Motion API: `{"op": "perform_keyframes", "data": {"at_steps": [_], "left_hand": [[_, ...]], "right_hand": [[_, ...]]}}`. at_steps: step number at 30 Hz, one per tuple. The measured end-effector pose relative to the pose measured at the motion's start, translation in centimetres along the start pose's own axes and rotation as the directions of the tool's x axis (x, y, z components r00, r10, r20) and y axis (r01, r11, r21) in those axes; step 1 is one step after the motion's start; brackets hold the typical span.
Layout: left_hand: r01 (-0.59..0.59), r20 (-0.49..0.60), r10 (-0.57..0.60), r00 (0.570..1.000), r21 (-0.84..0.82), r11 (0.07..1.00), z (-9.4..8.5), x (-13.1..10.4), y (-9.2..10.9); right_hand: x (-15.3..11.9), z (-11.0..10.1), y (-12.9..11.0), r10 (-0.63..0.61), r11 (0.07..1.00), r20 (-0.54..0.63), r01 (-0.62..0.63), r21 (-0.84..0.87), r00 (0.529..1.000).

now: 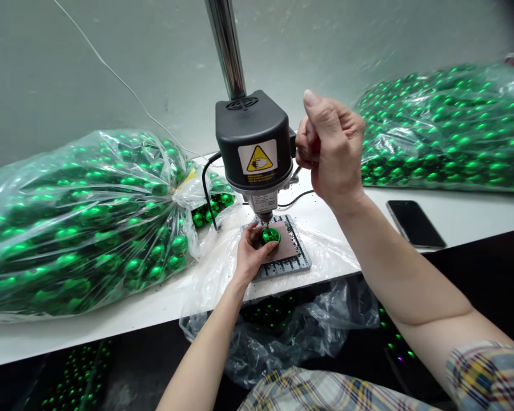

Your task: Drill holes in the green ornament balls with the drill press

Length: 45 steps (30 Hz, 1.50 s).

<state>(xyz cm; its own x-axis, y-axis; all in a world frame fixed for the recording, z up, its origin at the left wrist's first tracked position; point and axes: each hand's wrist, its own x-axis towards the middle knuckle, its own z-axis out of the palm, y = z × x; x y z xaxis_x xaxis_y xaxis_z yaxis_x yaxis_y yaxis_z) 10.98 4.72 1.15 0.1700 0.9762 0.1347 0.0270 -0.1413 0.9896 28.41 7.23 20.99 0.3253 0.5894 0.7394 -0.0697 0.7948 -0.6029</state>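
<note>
My left hand (253, 251) pinches a shiny green ball (270, 235) between thumb and fingers, on a brownish pad (288, 238) over the slotted metal base (303, 264) of a small drill press (252, 134). The drill bit comes down right at the ball's top; I cannot tell whether it has entered. Raised at the right side of the black drill head, my right hand (336, 142) is closed in a fist around what looks like the press's feed lever, mostly hidden by the fingers. Dark specks lie scattered over the base.
Large clear bags of green balls stand at left (81, 228) and right (449, 131). A phone (415, 224) lies on the white table (163, 305) at right. An open plastic bag (291, 337) with green balls hangs below the front edge. A black cable (204, 182) runs beside the press.
</note>
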Motion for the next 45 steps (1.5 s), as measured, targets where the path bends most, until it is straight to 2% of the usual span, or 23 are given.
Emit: {"op": "perform_keyframes", "data": {"at_steps": [3, 5, 9, 16, 28, 33, 41, 45], "left_hand": [[0.016, -0.097, -0.022, 0.995, -0.062, 0.998, 0.4, -0.4, -0.2], [0.03, -0.116, -0.037, 0.993, -0.059, 0.998, 0.6, -0.7, -0.1], [0.041, -0.095, -0.046, 0.994, -0.052, 0.998, 0.8, -0.9, -0.1], [0.008, -0.036, -0.01, 0.999, -0.071, 0.997, 0.8, -0.7, -0.5], [-0.008, -0.037, 0.005, 0.999, -0.081, 0.997, 0.9, -0.8, -0.9], [-0.02, -0.039, 0.018, 0.999, -0.072, 0.997, 1.0, -0.8, -0.8], [-0.017, -0.041, 0.013, 0.999, -0.081, 0.997, 1.0, -0.8, -0.7], [-0.001, -0.041, -0.003, 0.999, -0.083, 0.997, 1.0, -0.8, -0.7]], "right_hand": [[-0.1, 0.0, -0.3, 0.015, 1.0, 0.004, -0.015, 0.011, 1.0], [-0.2, 0.2, -0.7, 0.049, 0.998, -0.024, -0.048, 0.045, 0.999], [-0.4, 0.5, -1.2, 0.095, 0.994, -0.052, -0.092, 0.061, 0.994], [-0.3, 0.2, -0.9, 0.047, 0.998, -0.018, -0.046, 0.044, 0.999], [-5.3, -0.7, -0.9, -0.159, 0.987, -0.129, 0.162, 0.019, 0.979], [-6.3, -1.2, -0.3, -0.241, 0.97, -0.061, 0.242, 0.013, 0.969], [-7.7, -2.5, 1.9, -0.377, 0.926, -0.048, 0.376, -0.019, 0.925], [-8.1, -3.0, 2.3, -0.387, 0.919, -0.007, 0.385, -0.083, 0.922]]}}
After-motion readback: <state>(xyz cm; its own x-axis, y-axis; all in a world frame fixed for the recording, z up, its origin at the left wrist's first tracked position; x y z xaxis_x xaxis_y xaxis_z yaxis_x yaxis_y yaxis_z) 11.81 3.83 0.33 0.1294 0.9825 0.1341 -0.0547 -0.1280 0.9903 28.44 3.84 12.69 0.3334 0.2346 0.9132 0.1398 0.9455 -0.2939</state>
